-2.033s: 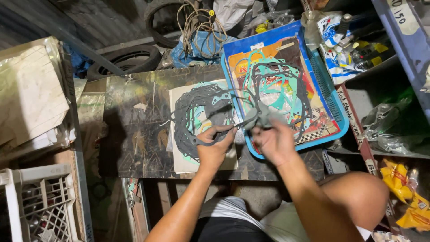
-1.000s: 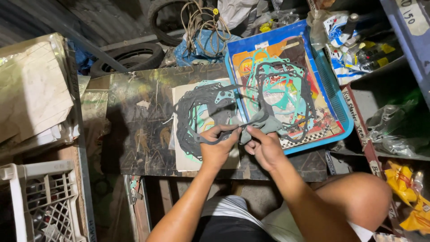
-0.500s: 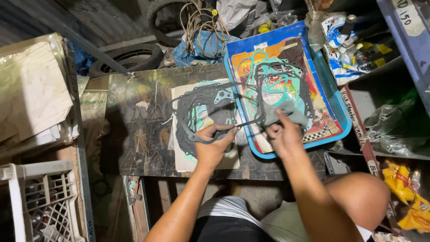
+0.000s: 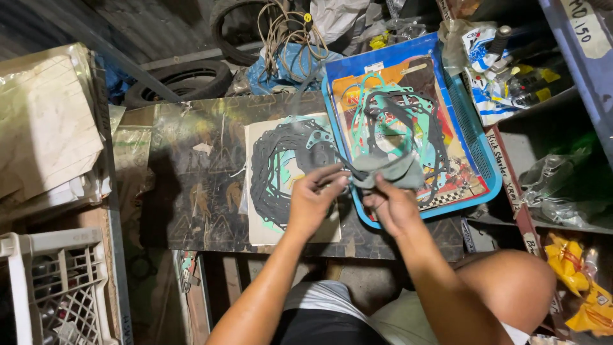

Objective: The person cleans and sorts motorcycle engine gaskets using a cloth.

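Head view: my left hand (image 4: 313, 201) and right hand (image 4: 393, 207) each have their grip pinched shut on a grey gasket (image 4: 386, 171), held stretched between them just above the near edge of the blue tray (image 4: 476, 144), probably so I can inspect its outline. At twelve o'clock from the hands, more thin gaskets lie in that tray on a colourful printed card. At ten o'clock a pale sheet (image 4: 265, 220) carries dark gaskets flat on the worn surface (image 4: 191, 185). A tyre (image 4: 175, 80) lies beyond, at eleven o'clock.
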